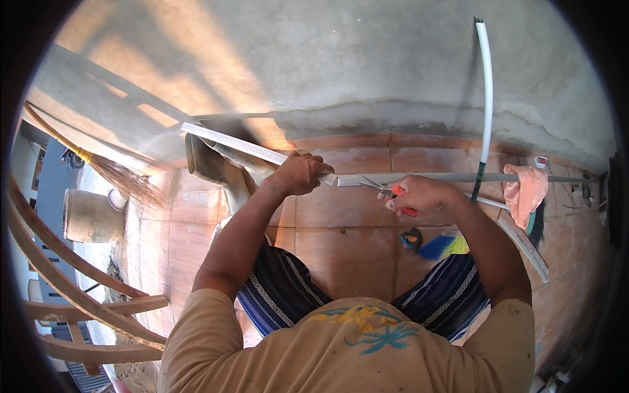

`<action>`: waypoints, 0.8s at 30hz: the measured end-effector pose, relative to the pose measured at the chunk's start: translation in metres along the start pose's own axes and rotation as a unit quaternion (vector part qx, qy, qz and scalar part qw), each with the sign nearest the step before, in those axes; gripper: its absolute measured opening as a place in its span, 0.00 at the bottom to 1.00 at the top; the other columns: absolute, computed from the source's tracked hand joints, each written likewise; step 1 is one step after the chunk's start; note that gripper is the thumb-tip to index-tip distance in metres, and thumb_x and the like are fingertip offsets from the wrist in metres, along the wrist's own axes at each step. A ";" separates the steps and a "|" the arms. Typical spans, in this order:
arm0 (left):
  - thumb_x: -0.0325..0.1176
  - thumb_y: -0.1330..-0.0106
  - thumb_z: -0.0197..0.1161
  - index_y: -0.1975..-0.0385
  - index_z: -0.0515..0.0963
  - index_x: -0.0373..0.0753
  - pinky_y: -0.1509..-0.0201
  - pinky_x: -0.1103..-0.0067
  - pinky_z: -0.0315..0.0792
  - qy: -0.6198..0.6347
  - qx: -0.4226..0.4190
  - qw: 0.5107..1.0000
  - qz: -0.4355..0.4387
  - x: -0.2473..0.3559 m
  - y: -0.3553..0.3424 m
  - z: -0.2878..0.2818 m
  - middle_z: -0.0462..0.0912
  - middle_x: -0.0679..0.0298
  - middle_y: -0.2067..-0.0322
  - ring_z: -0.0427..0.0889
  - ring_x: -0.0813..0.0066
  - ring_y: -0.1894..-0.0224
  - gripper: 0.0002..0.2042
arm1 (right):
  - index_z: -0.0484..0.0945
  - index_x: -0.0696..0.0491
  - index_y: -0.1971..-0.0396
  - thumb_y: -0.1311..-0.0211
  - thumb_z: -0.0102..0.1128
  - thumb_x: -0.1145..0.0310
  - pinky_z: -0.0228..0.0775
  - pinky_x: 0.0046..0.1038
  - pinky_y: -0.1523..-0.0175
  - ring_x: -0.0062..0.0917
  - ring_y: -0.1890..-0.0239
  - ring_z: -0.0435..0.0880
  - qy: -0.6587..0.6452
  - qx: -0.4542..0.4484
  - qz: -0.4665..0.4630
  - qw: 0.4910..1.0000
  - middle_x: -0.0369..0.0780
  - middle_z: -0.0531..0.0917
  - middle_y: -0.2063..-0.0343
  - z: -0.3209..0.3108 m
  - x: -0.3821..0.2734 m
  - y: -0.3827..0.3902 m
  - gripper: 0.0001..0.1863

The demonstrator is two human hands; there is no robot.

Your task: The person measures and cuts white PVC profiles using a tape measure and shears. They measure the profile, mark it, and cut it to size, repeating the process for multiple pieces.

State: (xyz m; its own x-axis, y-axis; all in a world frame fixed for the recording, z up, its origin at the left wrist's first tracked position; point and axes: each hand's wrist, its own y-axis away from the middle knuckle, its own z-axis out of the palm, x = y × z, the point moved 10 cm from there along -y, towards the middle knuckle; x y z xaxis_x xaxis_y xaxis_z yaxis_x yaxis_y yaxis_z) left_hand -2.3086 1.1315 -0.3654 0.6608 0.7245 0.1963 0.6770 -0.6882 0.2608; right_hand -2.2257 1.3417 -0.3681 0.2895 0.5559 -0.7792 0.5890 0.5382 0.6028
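Observation:
My left hand point(301, 174) is closed around a long, narrow white plastic strip point(234, 143). Its left part slants up toward the wall. Just right of my left fingers the strip bends or is split; I cannot tell which. From there a straight length point(458, 177) runs right, greyer along the far part. My right hand point(422, 194) grips red-handled scissors point(409, 211), their open blades pointing left at the strip near this spot. Whether the blades touch it is too small to tell.
A pink cloth point(526, 195) hangs over the strip's right part. A white tube point(486, 92) leans on the wall. On the tiled floor point(341, 255) are a tape roll point(411, 240) and blue-yellow bristles point(445, 246). At left are a broom point(124, 173), a bucket point(95, 216) and wooden bars point(98, 354).

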 end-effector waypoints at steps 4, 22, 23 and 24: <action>0.34 0.37 0.72 0.43 0.82 0.56 0.40 0.61 0.72 0.000 0.015 1.000 0.024 0.001 0.005 -0.003 0.84 0.67 0.55 0.82 0.62 0.44 0.21 | 0.78 0.60 0.41 0.29 0.65 0.66 0.78 0.24 0.54 0.18 0.62 0.84 -0.085 0.021 0.005 0.996 0.34 0.84 0.63 -0.009 0.011 0.002 0.21; 0.32 0.38 0.69 0.49 0.84 0.55 0.41 0.66 0.69 -0.048 0.095 0.991 0.083 0.010 0.016 -0.028 0.85 0.71 0.57 0.82 0.67 0.48 0.16 | 0.82 0.62 0.49 0.28 0.66 0.63 0.78 0.23 0.63 0.17 0.67 0.84 0.031 -0.025 0.005 0.999 0.35 0.85 0.68 0.004 -0.021 0.000 0.18; 0.32 0.38 0.69 0.50 0.84 0.55 0.43 0.66 0.69 -0.061 0.098 0.990 0.083 0.014 0.018 -0.032 0.85 0.72 0.57 0.82 0.67 0.49 0.15 | 0.83 0.62 0.51 0.29 0.66 0.63 0.78 0.23 0.64 0.17 0.68 0.84 0.069 -0.025 0.014 0.997 0.35 0.86 0.69 0.000 -0.024 0.000 0.17; 0.32 0.38 0.69 0.51 0.84 0.55 0.43 0.67 0.69 -0.068 0.092 0.990 0.078 0.017 0.019 -0.033 0.84 0.72 0.58 0.82 0.68 0.49 0.15 | 0.84 0.62 0.54 0.29 0.67 0.62 0.78 0.23 0.65 0.18 0.69 0.84 0.106 -0.024 0.024 0.994 0.36 0.86 0.71 -0.005 -0.027 -0.001 0.17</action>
State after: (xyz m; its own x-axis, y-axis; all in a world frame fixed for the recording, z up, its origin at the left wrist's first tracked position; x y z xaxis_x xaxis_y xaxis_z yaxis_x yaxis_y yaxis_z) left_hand -2.2953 1.1316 -0.3262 0.7915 0.6046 0.0894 0.6018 -0.7965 0.0589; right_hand -2.2380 1.3293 -0.3465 0.1469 0.7003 -0.6986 0.5397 0.5351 0.6499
